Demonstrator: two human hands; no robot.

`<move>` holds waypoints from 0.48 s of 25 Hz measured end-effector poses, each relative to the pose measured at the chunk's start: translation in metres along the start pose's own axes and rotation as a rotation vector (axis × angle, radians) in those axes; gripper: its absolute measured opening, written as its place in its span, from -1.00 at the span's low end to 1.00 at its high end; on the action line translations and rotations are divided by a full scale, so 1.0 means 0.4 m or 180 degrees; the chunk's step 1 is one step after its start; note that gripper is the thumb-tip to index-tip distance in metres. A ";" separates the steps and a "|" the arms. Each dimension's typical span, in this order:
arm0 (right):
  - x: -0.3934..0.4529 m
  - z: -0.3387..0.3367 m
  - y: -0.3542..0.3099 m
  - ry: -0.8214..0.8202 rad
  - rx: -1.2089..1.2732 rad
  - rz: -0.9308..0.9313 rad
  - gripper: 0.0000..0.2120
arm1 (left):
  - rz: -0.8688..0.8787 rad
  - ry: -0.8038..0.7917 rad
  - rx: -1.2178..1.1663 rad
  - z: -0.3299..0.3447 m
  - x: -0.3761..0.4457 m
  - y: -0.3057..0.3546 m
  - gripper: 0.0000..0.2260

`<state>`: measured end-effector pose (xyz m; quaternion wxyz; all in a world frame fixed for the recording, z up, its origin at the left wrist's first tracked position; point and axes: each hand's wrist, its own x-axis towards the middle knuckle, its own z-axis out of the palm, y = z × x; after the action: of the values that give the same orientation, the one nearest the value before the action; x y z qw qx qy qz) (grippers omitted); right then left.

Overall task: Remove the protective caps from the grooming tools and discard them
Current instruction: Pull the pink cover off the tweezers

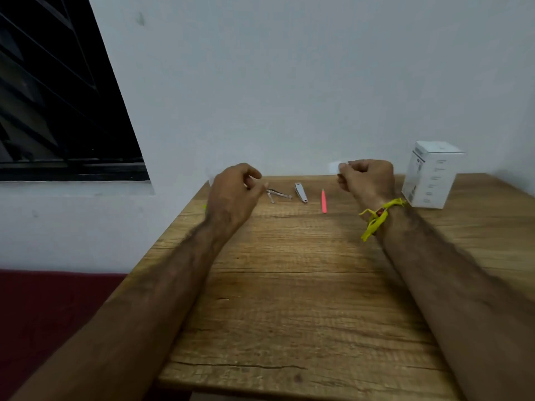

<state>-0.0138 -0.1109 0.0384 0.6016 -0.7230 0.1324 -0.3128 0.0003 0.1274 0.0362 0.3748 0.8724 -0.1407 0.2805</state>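
Item: clear cap (335,167), judged featherlight, slippery; we pinch it in right hand (366,180). Left hand (234,192) curled; contents we cannot tell.

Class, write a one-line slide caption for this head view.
Right hand pinches a small clear piece above a wooden table near nail clippers and a pink tool.

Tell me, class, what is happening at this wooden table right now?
A person works with bare hands. The right hand pinches a small pale cap; the left hand curls around something too small to identify. On the wooden table lie small scissors, a nail clipper and a pink tool, beside a white box.
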 end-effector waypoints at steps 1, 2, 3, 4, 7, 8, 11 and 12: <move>0.004 -0.016 -0.001 0.0038 0.0031 -0.0050 -0.73 | 0.0011 -0.0095 -0.0094 0.020 0.008 0.027 -0.83; 0.007 -0.028 0.006 0.0059 0.0031 -0.0119 -0.75 | 0.0002 -0.0170 -0.0207 0.044 0.015 0.049 -0.85; 0.010 -0.038 0.016 0.0102 -0.0007 -0.0200 -0.78 | -0.0055 -0.0207 -0.0355 0.071 0.022 0.064 -0.87; 0.014 -0.047 0.030 0.0185 -0.0059 -0.0277 -0.83 | -0.0153 -0.0186 -0.0514 0.103 0.023 0.073 -0.90; 0.043 -0.065 0.065 0.0624 -0.0060 -0.0326 -0.89 | -0.0319 -0.0145 -0.0553 0.177 0.000 0.070 -0.96; 0.055 -0.067 0.072 0.0771 -0.0069 -0.0310 -0.90 | -0.0274 -0.0216 -0.0477 0.194 -0.004 0.063 -0.96; 0.060 -0.060 0.087 0.0901 -0.0237 -0.0408 -0.97 | -0.0205 -0.0301 -0.0346 0.188 -0.010 0.052 -0.97; 0.057 -0.054 0.094 0.0855 -0.0275 -0.0428 -0.96 | -0.0279 -0.0265 -0.0333 0.181 -0.010 0.051 -0.98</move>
<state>-0.0025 -0.1500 0.0112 0.5245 -0.7071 0.1762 -0.4402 0.0157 0.0605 0.0049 0.4256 0.8678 -0.1323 0.2195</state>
